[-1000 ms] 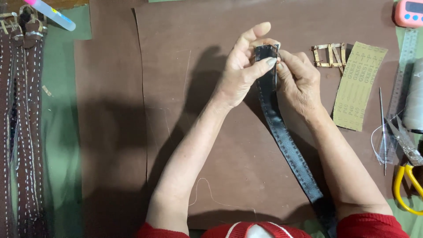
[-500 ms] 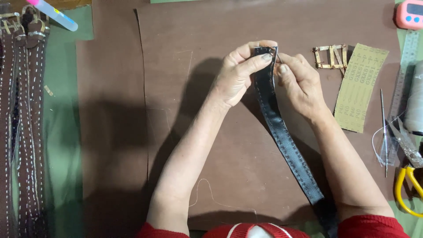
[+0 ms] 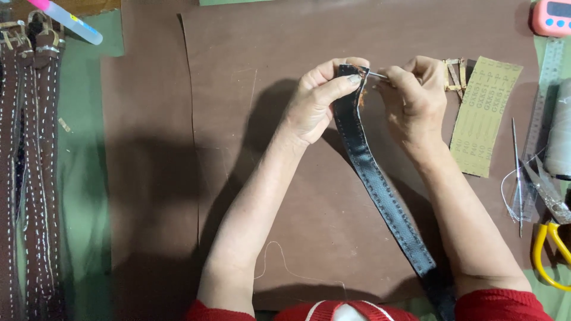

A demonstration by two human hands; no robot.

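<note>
The work in hand is hand-stitching a black leather strap (image 3: pixel 380 196), which runs diagonally from the person's lap at the lower right up to the middle of the brown leather sheet (image 3: pixel 250 178) that covers most of the desk (image 3: pixel 83 178). The left hand (image 3: pixel 318 104) has its grip closed on the strap's top end, thumb and fingers pinching it from both sides and holding it raised and turned on edge. The right hand (image 3: pixel 413 98) is just beside that end, its grip closed on a thin needle (image 3: pixel 375 74) whose tip meets the strap's upper corner; I cannot make out any thread running from it. A row of stitch marks shows along both edges of the strap for its whole visible length, so the long seams look done, and the work seems to have reached the very end of the strap, where only the last stitches or a tie-off would be left. No buckle shows on this strap, while a small cluster of brass buckles (image 3: pixel 455 74) lies unused just behind the right hand, next to a strip of sandpaper (image 3: pixel 485 116). At the left edge lie several brown straps (image 3: pixel 33 178) with white stitching, which look finished. Yellow-handled scissors (image 3: pixel 550 249), a metal ruler (image 3: pixel 544 101) and an awl (image 3: pixel 516 172) lie at the right, well apart from both hands.
</note>
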